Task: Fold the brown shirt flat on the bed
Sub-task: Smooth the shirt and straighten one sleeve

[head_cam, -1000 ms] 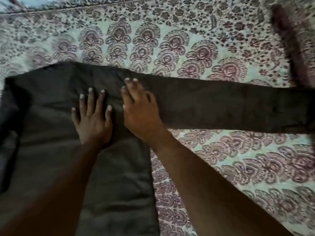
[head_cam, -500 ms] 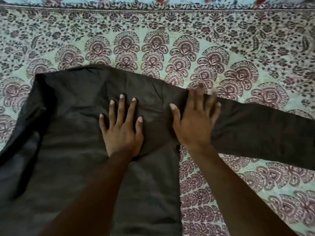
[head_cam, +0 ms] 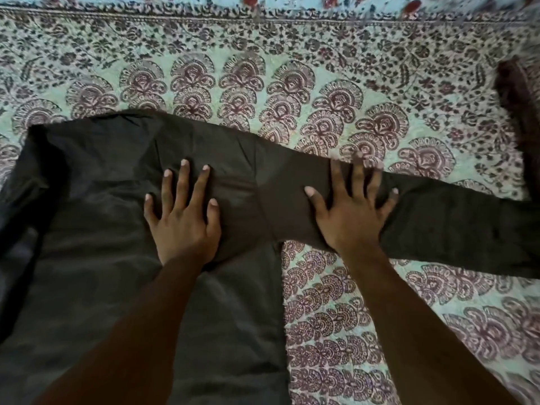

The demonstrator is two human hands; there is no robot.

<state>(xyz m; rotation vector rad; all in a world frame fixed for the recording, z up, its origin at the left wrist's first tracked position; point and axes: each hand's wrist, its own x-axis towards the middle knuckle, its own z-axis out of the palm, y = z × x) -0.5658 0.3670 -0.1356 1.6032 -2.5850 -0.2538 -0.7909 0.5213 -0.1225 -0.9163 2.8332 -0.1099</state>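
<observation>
Where the brown shirt (head_cam: 87, 287) lies: laid out flat on the bedspread (head_cam: 365, 331), its body filling the near left and running off the near and left edges.
Sleeve: one long sleeve (head_cam: 455, 229) reaches from the shoulder out to the right, flat on the cover, with its end beyond the right edge.
Seam: the shoulder seam (head_cam: 260, 185) runs between the two hands, from the far edge of the cloth toward the armpit corner.
Folds: darker folds (head_cam: 23, 206) of the same cloth bunch at the left edge; which part of the shirt they are cannot be told.
Left hand (head_cam: 184, 226): palm down on the shirt's body just left of the seam, fingers straight and a little spread, pointing far; it presses the cloth and grasps nothing.
Right hand (head_cam: 353, 217): palm down on the upper sleeve just right of the seam, fingers splayed wide, their blurred tips at the sleeve's far edge; it presses the cloth and grasps nothing.
Forearms: both are bare and come in from the near edge; the left forearm (head_cam: 131, 331) hides part of the shirt's body, and the right forearm (head_cam: 423, 331) crosses the cover.
Bedspread print: pale green with maroon paisley fans and small flowers, showing far of the shirt and at the near right.
Strip: a light blue strip (head_cam: 292, 1) with red flowers runs along the far edge, blurred.
Dark shape (head_cam: 517, 112): a maroon-brown form at the far right, near the sleeve; too blurred to identify.
</observation>
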